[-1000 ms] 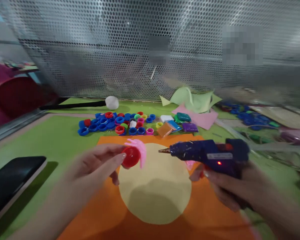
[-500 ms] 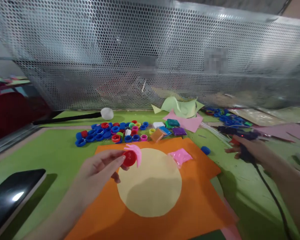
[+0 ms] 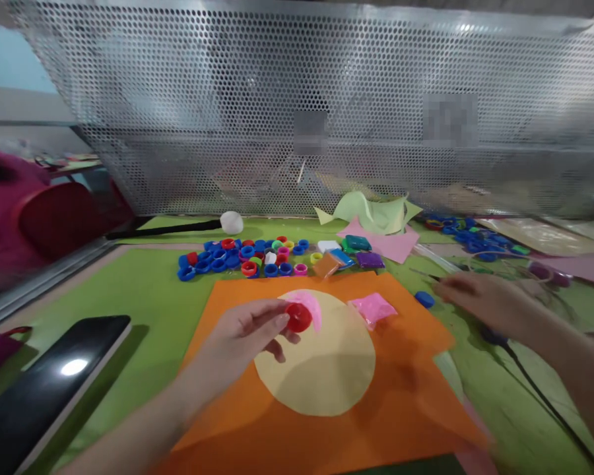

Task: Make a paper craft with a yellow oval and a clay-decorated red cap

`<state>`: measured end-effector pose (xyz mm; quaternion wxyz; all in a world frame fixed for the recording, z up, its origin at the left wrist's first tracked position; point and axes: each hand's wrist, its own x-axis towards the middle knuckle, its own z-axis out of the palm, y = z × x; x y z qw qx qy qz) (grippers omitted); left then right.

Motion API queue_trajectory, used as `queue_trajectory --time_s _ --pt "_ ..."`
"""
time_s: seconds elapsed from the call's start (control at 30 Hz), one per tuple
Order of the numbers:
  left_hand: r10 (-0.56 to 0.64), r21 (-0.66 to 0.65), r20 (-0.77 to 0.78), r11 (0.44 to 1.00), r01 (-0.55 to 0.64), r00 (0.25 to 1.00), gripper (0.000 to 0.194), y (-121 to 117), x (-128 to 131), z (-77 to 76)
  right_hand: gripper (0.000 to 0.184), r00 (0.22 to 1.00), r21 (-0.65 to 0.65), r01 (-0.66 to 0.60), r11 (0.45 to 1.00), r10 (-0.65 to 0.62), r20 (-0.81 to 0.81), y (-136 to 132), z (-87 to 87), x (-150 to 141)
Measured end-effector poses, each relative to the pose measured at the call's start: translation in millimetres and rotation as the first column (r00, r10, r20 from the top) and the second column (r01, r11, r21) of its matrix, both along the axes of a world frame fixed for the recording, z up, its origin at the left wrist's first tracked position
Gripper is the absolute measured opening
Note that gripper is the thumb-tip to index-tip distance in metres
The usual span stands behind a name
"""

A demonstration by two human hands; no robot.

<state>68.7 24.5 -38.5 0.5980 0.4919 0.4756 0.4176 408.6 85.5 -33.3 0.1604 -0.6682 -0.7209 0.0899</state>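
My left hand pinches a red bottle cap between thumb and fingers, above a cream paper circle. A pink curved piece with a fringed end sits right behind the cap and seems joined to it. The circle lies on orange sheets. My right hand is closed at the dark end of a slim pointed tool; its exact kind is unclear. Below that hand shows the dark handle of a glue gun with its cord. A pink packet lies beside the circle.
Several loose bottle caps spread behind the orange sheets, near coloured packets. A blue cap lies by my right hand. A phone is at left. Crumpled green paper stands before a perforated metal panel.
My right hand has let go of the glue gun and moved left to the slim tool. My left hand has carried the red cap and pink piece rightward over the circle. The view has shifted left.
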Motion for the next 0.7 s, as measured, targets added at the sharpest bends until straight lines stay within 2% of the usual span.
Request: queue_trajectory --time_s 0.07,0.1,0.13,0.17,0.3,0.43,0.53,0.7 --pt "-0.047 -0.008 0.088 0.999 0.048 0.995 0.026 -2.6 2.5 -2.1 0.032 0.967 -0.087 -0.227 0.970 0.214 -0.136 -10.7 -0.3 -38.2" --pt "-0.069 -0.007 0.128 0.998 0.070 0.989 0.025 -4.1 3.8 -3.0 0.032 0.924 -0.111 -0.342 0.933 0.312 -0.221 -15.4 -0.6 -57.3" --pt "-0.086 0.001 0.164 0.996 0.087 0.983 0.024 -5.6 5.1 -3.7 0.033 0.817 -0.091 -0.493 0.865 0.425 -0.389 -19.2 -0.9 -75.0" --pt "-0.104 0.007 0.188 0.995 0.104 0.977 0.022 -7.1 6.2 -4.0 0.034 0.728 -0.077 -0.591 0.803 0.489 -0.481 -21.7 -1.1 -90.5" --pt "-0.155 0.031 0.235 0.988 0.152 0.960 0.016 -11.2 8.8 -2.1 0.041 0.544 -0.026 -0.706 0.708 0.519 -0.659 -21.0 -2.5 -127.6" --pt "-0.159 0.047 0.320 0.987 0.152 0.934 0.015 -10.6 8.1 0.9 0.030 0.352 0.057 -0.786 0.616 0.521 -0.778 -14.4 -5.3 -137.4" --pt "-0.155 0.062 0.388 0.988 0.142 0.909 0.011 -8.9 6.9 1.1 0.024 0.283 0.085 -0.814 0.575 0.520 -0.806 -11.8 -6.4 -139.2" --pt "-0.160 0.040 0.459 0.986 0.159 0.874 0.010 -9.1 6.5 -2.9 0.027 0.196 0.117 -0.852 0.511 0.517 -0.834 -12.7 -8.4 -139.2"
